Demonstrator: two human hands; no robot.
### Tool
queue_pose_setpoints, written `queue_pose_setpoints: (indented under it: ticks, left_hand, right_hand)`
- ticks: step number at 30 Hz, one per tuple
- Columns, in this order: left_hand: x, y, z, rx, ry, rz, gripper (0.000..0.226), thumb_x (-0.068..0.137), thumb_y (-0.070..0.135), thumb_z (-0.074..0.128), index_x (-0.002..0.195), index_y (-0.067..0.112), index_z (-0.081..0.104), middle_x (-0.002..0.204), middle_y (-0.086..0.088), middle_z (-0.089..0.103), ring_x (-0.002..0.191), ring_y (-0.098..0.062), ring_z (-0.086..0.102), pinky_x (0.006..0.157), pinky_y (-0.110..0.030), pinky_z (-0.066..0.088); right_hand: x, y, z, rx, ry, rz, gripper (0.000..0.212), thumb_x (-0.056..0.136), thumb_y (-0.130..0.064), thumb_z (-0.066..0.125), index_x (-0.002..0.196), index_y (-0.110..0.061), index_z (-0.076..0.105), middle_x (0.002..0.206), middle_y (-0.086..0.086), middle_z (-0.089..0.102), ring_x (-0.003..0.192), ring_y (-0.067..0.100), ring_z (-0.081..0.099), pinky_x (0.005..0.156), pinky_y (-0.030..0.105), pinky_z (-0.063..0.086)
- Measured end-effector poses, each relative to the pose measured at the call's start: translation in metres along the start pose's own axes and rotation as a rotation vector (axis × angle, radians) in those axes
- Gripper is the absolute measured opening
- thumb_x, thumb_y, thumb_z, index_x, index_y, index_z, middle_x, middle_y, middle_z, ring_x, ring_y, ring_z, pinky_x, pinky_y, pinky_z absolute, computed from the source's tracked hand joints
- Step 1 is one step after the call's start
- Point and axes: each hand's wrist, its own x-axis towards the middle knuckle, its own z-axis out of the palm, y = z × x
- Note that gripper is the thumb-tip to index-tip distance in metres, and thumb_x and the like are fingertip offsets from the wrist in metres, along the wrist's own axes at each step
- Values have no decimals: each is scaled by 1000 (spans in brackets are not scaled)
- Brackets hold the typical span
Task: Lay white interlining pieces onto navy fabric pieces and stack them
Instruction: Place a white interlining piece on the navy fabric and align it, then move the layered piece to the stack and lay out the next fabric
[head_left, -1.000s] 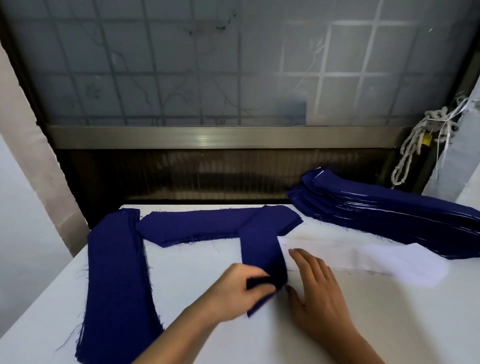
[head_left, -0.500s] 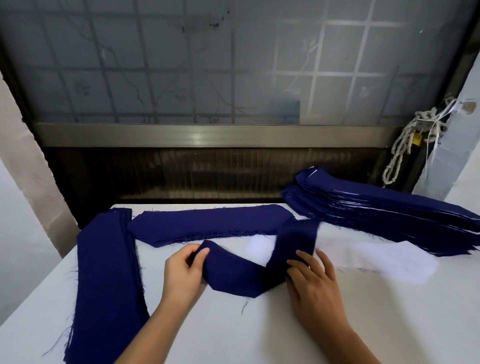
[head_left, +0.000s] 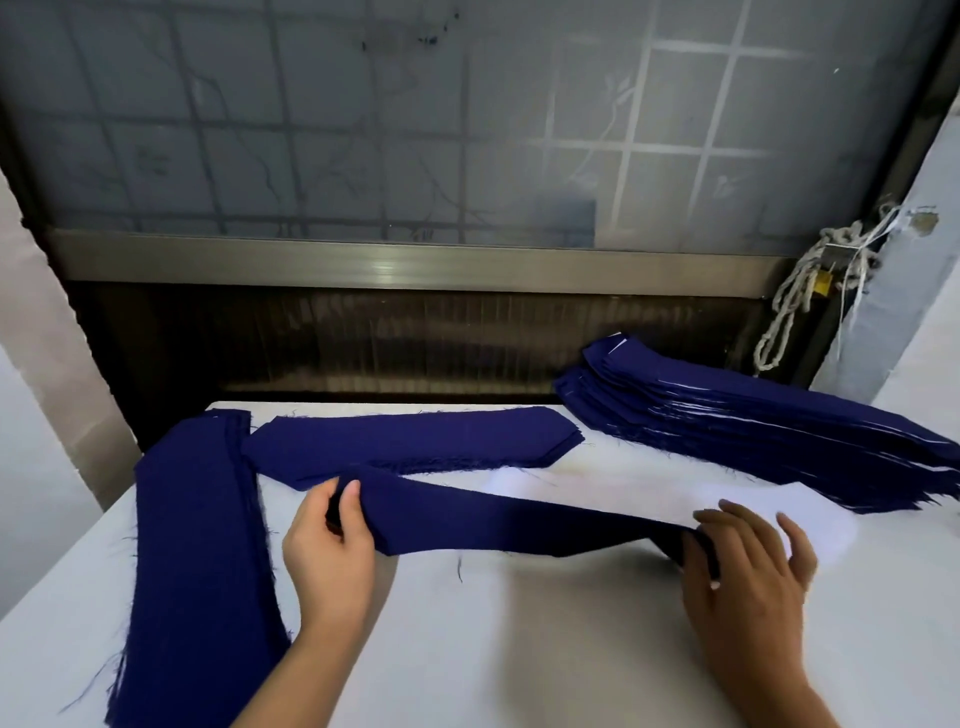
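The left end of a navy strip is pinched by the left hand, with the thumb laid on top and the fingers curled underneath. The right end is caught between the thumb and forefinger of the right hand, whose other fingers are spread and nearly straight. The strip is stretched between the two hands and raised slightly off the tabletop, sagging a little along its near edge.

Just beyond the strip, toward 1 o'clock from its middle, a white interlining piece is laid flat on the tabletop. Its near edge is overlapped by the strip and its right end is partly covered by the spread fingers of the right hand.

At 9 o'clock from the left hand, a pile of long navy pieces is set lengthwise, running from the far edge toward the near edge, with frayed threads along its sides. At 12 o'clock, a second navy pile with pointed ends is laid crosswise. At 2 o'clock, a tall stack of navy pieces is seen, with thin white edges showing between the layers.

Behind the tabletop a frosted window is seen, and a knotted white rope is hung at its right end.
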Motion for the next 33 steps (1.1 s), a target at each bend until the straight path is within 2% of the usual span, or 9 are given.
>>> queue_pose_setpoints:
  ticks: [3, 7, 9, 11, 14, 18, 22, 24, 33]
  left_hand:
    - [2, 1, -2, -65, 44, -95, 5, 97, 22, 63, 98, 25, 65, 83, 17, 64, 76, 1, 61, 71, -6, 45]
    - [6, -1, -2, -65, 50, -194, 19, 94, 18, 67, 110, 8, 72, 85, 15, 65, 81, -3, 62, 83, -23, 48]
    - [9, -2, -2, -70, 39, -229, 18, 93, 17, 67, 108, 10, 73, 79, 17, 63, 73, 0, 59, 74, -9, 47]
    - [10, -4, -2, -79, 31, -250, 14, 93, 16, 67, 104, 13, 75, 74, 12, 64, 67, -4, 58, 62, 0, 43]
    - [12, -7, -2, -112, 15, -268, 9, 92, 17, 69, 95, 21, 76, 77, -1, 69, 68, -11, 61, 61, -6, 48]
    - [17, -10, -5, -203, -73, -365, 14, 89, 16, 73, 82, 27, 77, 80, 5, 74, 79, -11, 68, 73, -23, 52]
    - [11, -14, -7, 429, -224, -125, 18, 88, 22, 71, 74, 33, 69, 68, 16, 66, 66, -10, 62, 56, -26, 46]
    - [8, -12, -8, 577, -237, -55, 14, 88, 25, 70, 76, 32, 67, 69, 18, 63, 64, -12, 59, 55, -27, 43]
    - [7, -11, -7, 686, -272, 16, 4, 92, 21, 65, 90, 21, 68, 94, 5, 62, 71, -19, 58, 57, -31, 43]
  right_hand:
    - [6, -5, -4, 35, 13, 239, 23, 87, -23, 51, 79, -6, 64, 74, 7, 66, 84, 31, 61, 101, 46, 30]
    - [6, 0, -6, 274, 40, 659, 17, 89, -16, 64, 105, -14, 57, 82, 7, 65, 97, 26, 46, 99, 40, 27]
    - [5, 1, -9, 389, 60, 795, 28, 90, -13, 64, 112, -23, 50, 80, 2, 63, 105, 28, 43, 99, 40, 30]
    - [6, 1, -13, 435, 73, 863, 29, 91, -16, 62, 109, -34, 48, 76, -4, 60, 99, 33, 51, 91, 41, 36]
    - [10, 1, -15, 474, 119, 964, 28, 91, -20, 61, 101, -42, 46, 75, -7, 58, 80, 27, 55, 83, 34, 37]
    - [7, 9, -13, 421, 96, 1022, 15, 91, -22, 60, 103, -28, 53, 80, 0, 58, 78, 26, 53, 85, 34, 38]
    - [6, 17, -8, 175, -175, 968, 8, 88, -14, 58, 88, -23, 59, 77, -2, 60, 77, 27, 50, 92, 44, 34]
    - [6, 20, -5, 128, -217, 988, 10, 87, -13, 57, 89, -22, 61, 81, 1, 62, 81, 30, 52, 91, 43, 30]
    - [4, 29, 3, 13, -357, 960, 14, 88, -12, 55, 95, -19, 65, 99, 12, 68, 98, 39, 54, 89, 43, 30]
